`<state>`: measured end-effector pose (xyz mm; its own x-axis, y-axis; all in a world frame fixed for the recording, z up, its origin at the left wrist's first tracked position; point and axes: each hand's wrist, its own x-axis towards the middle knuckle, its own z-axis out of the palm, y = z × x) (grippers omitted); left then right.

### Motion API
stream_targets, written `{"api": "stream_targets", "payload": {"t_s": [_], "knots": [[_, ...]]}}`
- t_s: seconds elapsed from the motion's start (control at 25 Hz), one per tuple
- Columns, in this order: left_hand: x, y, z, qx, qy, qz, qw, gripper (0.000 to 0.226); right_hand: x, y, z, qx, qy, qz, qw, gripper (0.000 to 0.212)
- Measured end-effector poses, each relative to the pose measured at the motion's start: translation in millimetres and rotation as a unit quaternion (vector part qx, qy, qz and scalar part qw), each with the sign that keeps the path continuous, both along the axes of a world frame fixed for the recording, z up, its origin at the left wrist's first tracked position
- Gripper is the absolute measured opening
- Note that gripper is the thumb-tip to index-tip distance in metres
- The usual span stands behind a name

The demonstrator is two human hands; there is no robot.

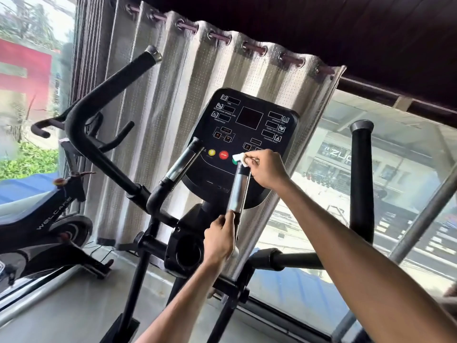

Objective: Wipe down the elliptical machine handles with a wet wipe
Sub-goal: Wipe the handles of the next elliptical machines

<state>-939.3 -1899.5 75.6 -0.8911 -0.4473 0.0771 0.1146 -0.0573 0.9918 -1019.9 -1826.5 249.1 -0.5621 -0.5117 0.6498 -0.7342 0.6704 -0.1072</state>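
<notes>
Head view | small white wet wipe (240,159) bunched on top end of short chrome-and-black handle (237,191), at button row of black console (249,134) | right hand (268,169) pinches wipe in curled fingertips | left hand (220,237) grips handle's lower end, below console | wipe likely limp, light, damp: best wrapped round the rigid, probably slick tube

most of the wet wipe (239,160) is bunched out of sight inside the pinch of the right hand (268,169); only a white corner shows, and it covers part of the green button (234,162). the left hand (219,237) hides the near end of the inner handle (238,191). both forearms (371,243) run off the near edge, as does the elliptical's frame (138,280). the console (249,134) labels are mostly too small to read. the exercise bike (49,226) is cut by the left edge.
</notes>
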Motion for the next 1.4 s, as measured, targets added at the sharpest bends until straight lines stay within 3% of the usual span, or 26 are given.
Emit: {"api": "stream_targets", "payload": {"t_s": [0.2, 0.36, 0.52, 0.8, 0.88, 1.0, 1.16, 1.4], "knots": [[8, -12, -3, 0.035, -0.003, -0.053, 0.998, 0.042, 11, 3, -60, -0.113, 0.154, 0.047, 0.98, 0.035], [16, -23, -11, 0.067, -0.022, -0.077, 0.995, 0.039, 25, 2, -109, -0.213, 0.112, 0.016, 0.971, 0.036], [29, -25, -14, 0.129, -0.015, -0.091, 0.987, 0.025, 51, 0, -154, -0.217, 0.086, 0.006, 0.972, 0.033], [78, -38, -21, 0.094, -0.002, -0.064, 0.993, 0.024, 103, 21, -189, -0.249, 0.033, 0.014, 0.968, 0.024], [97, -41, -31, 0.062, 0.003, -0.056, 0.996, 0.031, 122, 26, -199, -0.296, -0.044, 0.041, 0.953, 0.025], [132, -44, -52, 0.013, -0.002, -0.052, 0.999, 0.049, 142, 23, -221, -0.349, -0.239, 0.08, 0.902, 0.023], [210, -39, -83, 0.0, -0.017, -0.005, 1.0, 0.055, 182, 17, -257, -0.312, -0.477, 0.162, 0.806, 0.021], [356, -14, -131, 0.055, -0.081, 0.223, 0.97, 0.016, 299, 1, -289, -0.214, -0.635, 0.331, 0.665, 0.017]]}}
